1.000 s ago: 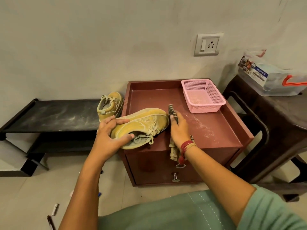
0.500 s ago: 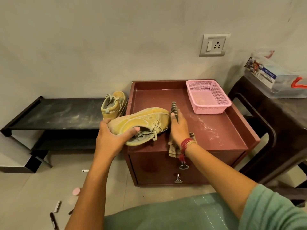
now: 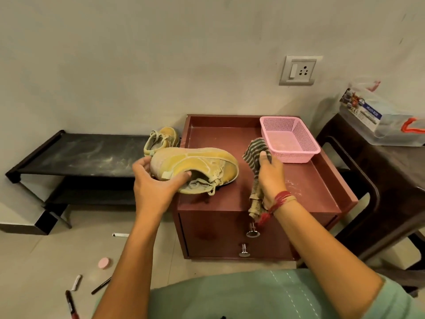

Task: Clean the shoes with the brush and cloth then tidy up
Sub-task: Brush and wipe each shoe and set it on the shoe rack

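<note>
A dusty yellow shoe (image 3: 195,166) tilts sideways over the cabinet's (image 3: 310,192) front-left corner. Its mate (image 3: 164,140) sits on the rack's (image 3: 80,155) right end. The striped cloth (image 3: 256,153) hangs above the cabinet's front edge.

Wall socket (image 3: 300,70) above maroon cabinet (image 3: 218,231)

Matt suede-like shoe (image 3: 195,166), striped woven cloth (image 3: 255,155), perforated plastic basket (image 3: 296,148)
</note>
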`<state>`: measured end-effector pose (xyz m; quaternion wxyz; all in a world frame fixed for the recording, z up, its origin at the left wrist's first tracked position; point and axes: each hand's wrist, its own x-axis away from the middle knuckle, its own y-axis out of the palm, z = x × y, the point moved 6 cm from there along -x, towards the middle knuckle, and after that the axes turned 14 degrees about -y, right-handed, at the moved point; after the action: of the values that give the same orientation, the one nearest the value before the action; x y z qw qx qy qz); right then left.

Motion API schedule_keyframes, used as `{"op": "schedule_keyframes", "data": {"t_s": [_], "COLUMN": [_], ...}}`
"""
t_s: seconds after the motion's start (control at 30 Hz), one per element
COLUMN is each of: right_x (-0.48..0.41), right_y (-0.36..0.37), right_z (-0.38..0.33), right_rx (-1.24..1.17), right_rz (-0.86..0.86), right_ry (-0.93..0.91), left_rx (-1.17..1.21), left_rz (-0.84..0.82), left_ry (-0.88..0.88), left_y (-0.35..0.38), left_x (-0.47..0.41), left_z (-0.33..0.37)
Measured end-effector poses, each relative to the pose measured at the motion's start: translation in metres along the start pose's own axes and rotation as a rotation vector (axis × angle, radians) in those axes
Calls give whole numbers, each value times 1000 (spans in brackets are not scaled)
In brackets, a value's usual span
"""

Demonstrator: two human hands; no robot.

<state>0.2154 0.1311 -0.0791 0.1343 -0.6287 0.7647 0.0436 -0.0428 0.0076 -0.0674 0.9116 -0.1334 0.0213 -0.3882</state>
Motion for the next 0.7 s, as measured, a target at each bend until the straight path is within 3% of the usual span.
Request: {"op": "schedule_keyframes", "data": {"t_s": [0.13, 0.33, 0.5, 0.6, 0.7], "right_x": [-8, -3, 14, 32, 49], "right_y": [-20, -32, -28, -16, 0], "right_z": [-45, -72, -120, -116, -111], "right_rx": [-74, -246, -49, 145, 228], "right_rz": [-16, -13, -175, -239, -473], "right_ry": [-170, -157, -506, -635, -773], "left_rx": [-84, -270, -331, -329, -276], "left_rz": [31, -165, -265, -243, -187], "left_ry": [251, 501, 665, 734, 736], "left_y": [2, 33, 58, 68, 70], "left_x": [7, 35, 50, 56, 60], "left_z": [39, 79, 91, 93, 92]}}
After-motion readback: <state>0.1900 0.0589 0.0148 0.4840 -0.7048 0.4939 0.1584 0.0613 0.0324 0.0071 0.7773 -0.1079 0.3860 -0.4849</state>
